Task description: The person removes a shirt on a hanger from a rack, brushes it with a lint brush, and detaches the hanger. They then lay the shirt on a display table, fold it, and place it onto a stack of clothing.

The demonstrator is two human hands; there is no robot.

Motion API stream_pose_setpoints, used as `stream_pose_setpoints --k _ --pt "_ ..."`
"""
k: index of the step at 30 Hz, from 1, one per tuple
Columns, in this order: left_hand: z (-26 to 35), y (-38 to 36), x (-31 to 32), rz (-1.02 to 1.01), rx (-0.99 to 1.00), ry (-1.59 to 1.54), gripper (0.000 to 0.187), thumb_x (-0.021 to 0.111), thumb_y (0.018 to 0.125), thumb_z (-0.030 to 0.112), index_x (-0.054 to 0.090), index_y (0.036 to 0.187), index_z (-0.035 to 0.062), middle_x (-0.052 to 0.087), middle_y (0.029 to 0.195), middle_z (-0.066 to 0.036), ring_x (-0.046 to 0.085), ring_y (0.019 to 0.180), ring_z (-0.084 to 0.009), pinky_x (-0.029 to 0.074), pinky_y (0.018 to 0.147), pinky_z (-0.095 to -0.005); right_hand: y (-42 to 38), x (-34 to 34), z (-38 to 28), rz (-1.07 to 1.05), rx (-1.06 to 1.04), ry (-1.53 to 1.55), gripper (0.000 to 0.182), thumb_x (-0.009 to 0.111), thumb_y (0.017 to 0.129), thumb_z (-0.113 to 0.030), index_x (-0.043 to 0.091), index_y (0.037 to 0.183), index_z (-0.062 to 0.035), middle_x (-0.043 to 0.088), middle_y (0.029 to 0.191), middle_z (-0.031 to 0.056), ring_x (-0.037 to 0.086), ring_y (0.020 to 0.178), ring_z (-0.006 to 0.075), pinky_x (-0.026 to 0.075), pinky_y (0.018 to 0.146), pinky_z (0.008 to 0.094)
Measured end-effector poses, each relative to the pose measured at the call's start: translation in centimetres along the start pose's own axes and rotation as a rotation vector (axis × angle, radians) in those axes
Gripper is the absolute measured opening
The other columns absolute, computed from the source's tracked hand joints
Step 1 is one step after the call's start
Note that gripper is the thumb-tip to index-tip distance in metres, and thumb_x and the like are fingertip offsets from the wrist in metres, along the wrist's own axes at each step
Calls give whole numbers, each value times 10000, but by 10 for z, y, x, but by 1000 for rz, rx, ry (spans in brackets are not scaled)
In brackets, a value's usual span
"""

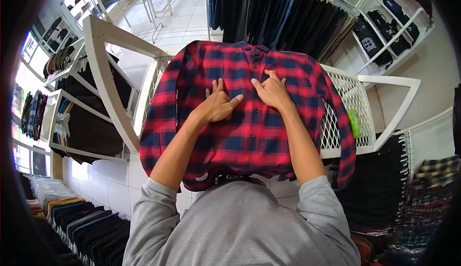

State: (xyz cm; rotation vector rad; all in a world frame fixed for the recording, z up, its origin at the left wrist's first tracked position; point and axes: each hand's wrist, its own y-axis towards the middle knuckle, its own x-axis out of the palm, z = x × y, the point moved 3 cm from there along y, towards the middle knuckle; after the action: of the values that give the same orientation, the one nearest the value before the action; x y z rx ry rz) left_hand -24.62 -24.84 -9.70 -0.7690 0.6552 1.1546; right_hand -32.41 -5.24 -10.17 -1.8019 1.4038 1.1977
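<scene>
A red and navy plaid shirt [240,143] lies spread, front up and buttoned, over a white mesh-topped bench. Its collar is at the far side, and its sleeves hang down at the left and right. My left hand [221,103] rests on the left half of the shirt front, fingers spread and holding nothing. On the other side of the button line, my right hand [272,90] presses on the upper chest with its thumb and fingers apart, also empty.
The bench [357,98] has white raised arms at both sides, and a bright green item [354,123] lies on its right mesh. Beyond it hangs a rack of dark trousers [269,14]. Hanging clothes [91,227] stand at the lower left, caps on shelves [370,40] at the upper right.
</scene>
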Motion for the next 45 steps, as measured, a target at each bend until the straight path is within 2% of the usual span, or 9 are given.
stream_pose_setpoints --k 6,13,21,23,26,29,33,38,45 --pt "21 -36 4 412 55 122 495 584 994 400 735 817 -37 636 1126 -292 592 1126 -443 477 977 -485 -34 -11 -18 65 -34 -127 470 618 948 -465 769 931 -20 559 1389 231 486 1314 415 330 1113 624" --pt "23 -52 25 523 34 153 537 586 976 418 692 832 -89 637 973 -322 629 958 -464 522 862 -519 -58 -9 -16 116 25 -35 499 623 941 -472 739 928 13 623 1212 296 600 1125 423 498 964 485" --pt "24 -52 47 244 -138 97 837 419 993 662 735 903 -107 491 1392 -396 349 1427 -500 329 1168 -541 -49 16 -10 3 40 59 723 508 955 -633 766 1034 38 428 1505 307 365 1406 490 248 1189 585" --pt "29 -52 45 164 -172 67 980 431 938 743 650 1127 -194 212 1583 -392 210 1501 -494 209 1201 -619 -50 11 -7 -19 36 95 764 484 948 -671 764 1070 30 371 1562 295 287 1464 495 183 1215 600" --pt "24 -48 40 208 -140 98 846 420 956 727 735 900 -55 356 1500 -388 331 1446 -470 292 1180 -545 -46 9 -6 -103 26 42 773 465 931 -715 780 1079 -25 314 1598 283 257 1479 508 175 1221 595" --pt "23 -74 26 119 -41 -98 776 448 990 647 732 675 -2 616 1257 -322 595 1199 -416 445 1066 -467 -56 1 6 -97 -46 170 687 499 950 -654 794 941 -33 375 1564 283 371 1434 456 256 1177 614" --pt "41 -125 33 238 -118 -48 685 533 978 569 712 688 -25 684 1081 -294 641 1046 -460 509 955 -482 -120 -17 -7 168 -22 6 532 582 949 -562 753 928 -58 513 1458 249 480 1349 417 305 1138 624" --pt "61 -218 48 657 141 51 383 675 950 358 677 999 -22 646 1142 -245 615 1084 -420 493 920 -464 -219 -31 -39 563 -317 138 268 724 906 -321 678 1014 -80 633 1218 172 586 1159 386 400 1039 515" --pt "38 -317 111 780 -301 72 748 871 719 501 560 1158 -18 625 1017 -188 617 966 -379 498 802 -456 -315 -1 -39 587 -251 198 202 727 865 -149 694 1053 -83 655 1126 96 625 1059 292 447 906 407"
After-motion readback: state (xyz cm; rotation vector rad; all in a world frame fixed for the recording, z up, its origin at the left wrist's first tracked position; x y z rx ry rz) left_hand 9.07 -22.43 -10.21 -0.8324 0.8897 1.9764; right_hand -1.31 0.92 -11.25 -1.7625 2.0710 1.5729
